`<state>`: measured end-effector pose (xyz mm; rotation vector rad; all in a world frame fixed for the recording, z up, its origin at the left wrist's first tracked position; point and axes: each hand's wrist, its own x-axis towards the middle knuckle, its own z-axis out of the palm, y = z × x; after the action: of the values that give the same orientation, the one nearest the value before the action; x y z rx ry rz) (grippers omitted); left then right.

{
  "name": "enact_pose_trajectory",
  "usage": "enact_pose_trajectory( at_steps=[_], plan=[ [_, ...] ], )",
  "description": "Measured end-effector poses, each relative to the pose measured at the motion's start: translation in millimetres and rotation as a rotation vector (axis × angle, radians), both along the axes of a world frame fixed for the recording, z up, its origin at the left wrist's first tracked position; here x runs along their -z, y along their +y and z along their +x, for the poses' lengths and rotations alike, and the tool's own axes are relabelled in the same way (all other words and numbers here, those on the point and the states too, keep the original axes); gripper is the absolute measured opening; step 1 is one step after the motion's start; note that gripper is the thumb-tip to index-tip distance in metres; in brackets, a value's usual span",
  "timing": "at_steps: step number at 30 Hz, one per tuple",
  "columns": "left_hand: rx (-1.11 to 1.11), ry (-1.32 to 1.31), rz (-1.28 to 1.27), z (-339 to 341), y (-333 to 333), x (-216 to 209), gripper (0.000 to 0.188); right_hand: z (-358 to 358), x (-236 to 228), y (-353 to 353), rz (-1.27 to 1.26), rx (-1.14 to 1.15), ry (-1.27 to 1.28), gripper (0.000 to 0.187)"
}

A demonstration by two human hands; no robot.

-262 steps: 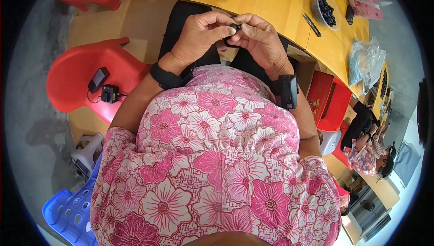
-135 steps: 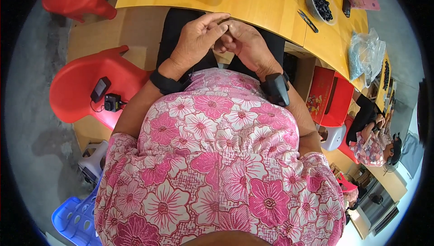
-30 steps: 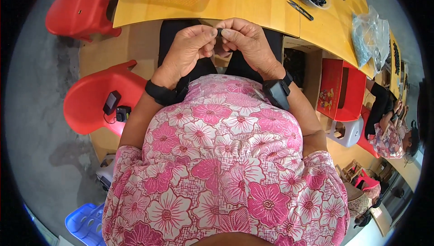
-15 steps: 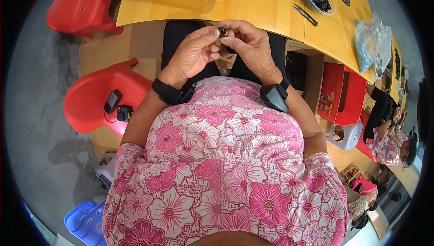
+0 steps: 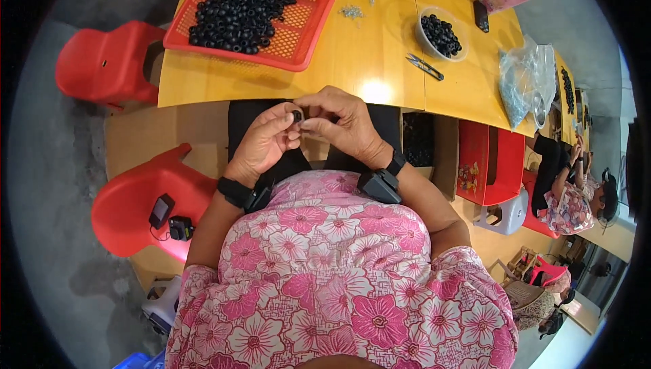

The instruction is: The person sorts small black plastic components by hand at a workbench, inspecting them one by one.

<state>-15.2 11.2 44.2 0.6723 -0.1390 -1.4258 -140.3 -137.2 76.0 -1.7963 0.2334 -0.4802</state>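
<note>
Left hand (image 5: 263, 144) and right hand (image 5: 337, 127) meeting fingertip to fingertip, apparently pinching together, wrists bending inward, forearms angling up from below

two hands, left hand (image 5: 261, 144) and right hand (image 5: 337, 125), share one small black ring (image 5: 297, 116). one red basket (image 5: 254, 13), one white bowl (image 5: 439, 34), one pair of snips (image 5: 425, 67), two red chairs (image 5: 139, 210), two wrist devices (image 5: 380, 185).

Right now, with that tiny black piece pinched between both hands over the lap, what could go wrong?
The small black ring is pinched between the left hand and right hand short of the yellow table, so a slip would likely drop it onto the lap or floor. The red basket sits near the table edge and might get nudged.
</note>
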Motion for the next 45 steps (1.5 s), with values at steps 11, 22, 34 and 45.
enact_pose_trajectory(
  at_steps=[11, 22, 34, 45],
  plan=[
    [-0.023, 0.050, -0.147, 31, 7, 43, 0.020, 33, 56, -144, -0.454, 0.592, 0.230, 0.021],
    [-0.039, 0.006, -0.086, 28, 6, 40, 0.018, 62, 46, -142, -0.520, 0.706, 0.501, 0.020],
    [-0.057, -0.038, -0.103, 24, 7, 55, 0.017, 28, 55, -103, -0.604, 0.495, 0.152, 0.010],
    [-0.061, -0.156, -0.075, 18, 9, 54, 0.019, 18, 18, 12, 0.566, 0.027, 0.223, 0.002]
  ],
)
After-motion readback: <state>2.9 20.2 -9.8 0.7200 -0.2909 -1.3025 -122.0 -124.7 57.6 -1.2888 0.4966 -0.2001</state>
